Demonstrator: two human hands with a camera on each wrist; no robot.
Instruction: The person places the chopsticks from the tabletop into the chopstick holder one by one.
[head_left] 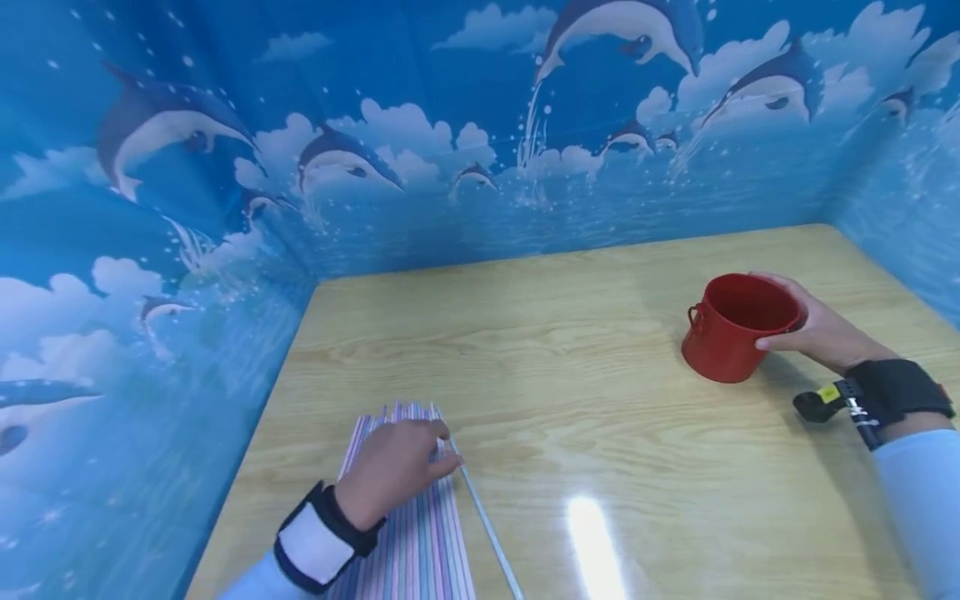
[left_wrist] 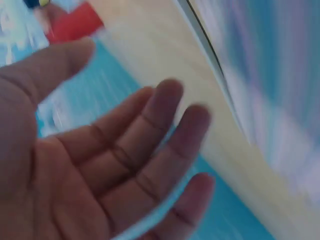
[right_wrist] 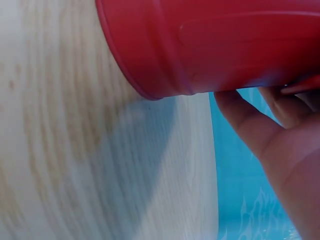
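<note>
Red bucket (head_left: 731, 329): stands tilted on the desk (head_left: 600, 400) at the right, mouth open; no contents can be made out inside.
Right grip (head_left: 813, 333): fingers curled round the bucket's rim and side, holding it.
Straws (head_left: 416, 533): pastel bundle lying flat at the near left; one straw (head_left: 487, 525) lies just beside it.
Left grip (head_left: 393, 471): fingers relaxed, resting on the bundle.
</note>
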